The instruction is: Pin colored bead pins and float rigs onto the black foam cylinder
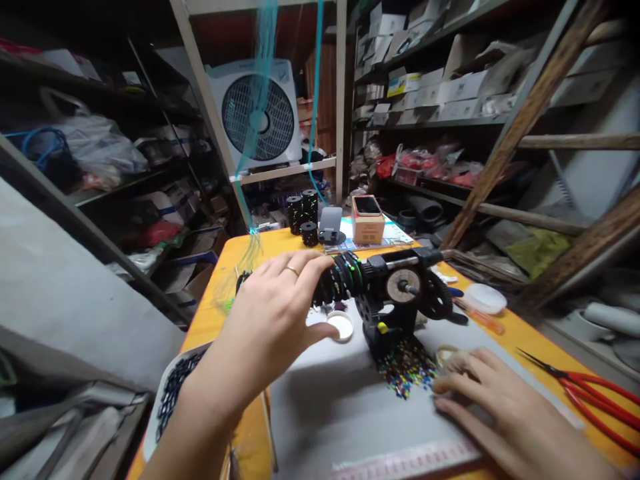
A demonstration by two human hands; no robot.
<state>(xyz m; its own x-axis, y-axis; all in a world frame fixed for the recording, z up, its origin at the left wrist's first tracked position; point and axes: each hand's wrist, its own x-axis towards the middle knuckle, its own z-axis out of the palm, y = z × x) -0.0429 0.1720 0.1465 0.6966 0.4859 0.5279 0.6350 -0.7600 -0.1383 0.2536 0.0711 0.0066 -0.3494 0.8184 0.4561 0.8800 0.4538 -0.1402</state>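
Note:
A black hand-cranked winding machine (400, 277) with gears and a round dial stands on a grey sheet. Its horizontal shaft carries a row of black rings (345, 277) dotted with green and white. My left hand (280, 300) curves over these rings from the near side, with its thumb stretched out below and its fingertips hidden behind. At the machine's foot lies a loose pile of small multicoloured beads (407, 367). Just right of the pile, my right hand (480, 393) is low over the sheet, thumb and fingers drawn together. What it pinches, if anything, is too blurred to see.
Red-handled pliers (585, 387) lie at the right, near a white lid (485, 298). A ruler (410, 460) is in front. A tray of dark pieces (175, 393) stands left. Behind are black spools (303, 213), a box (367, 220) and hanging teal threads (265, 40).

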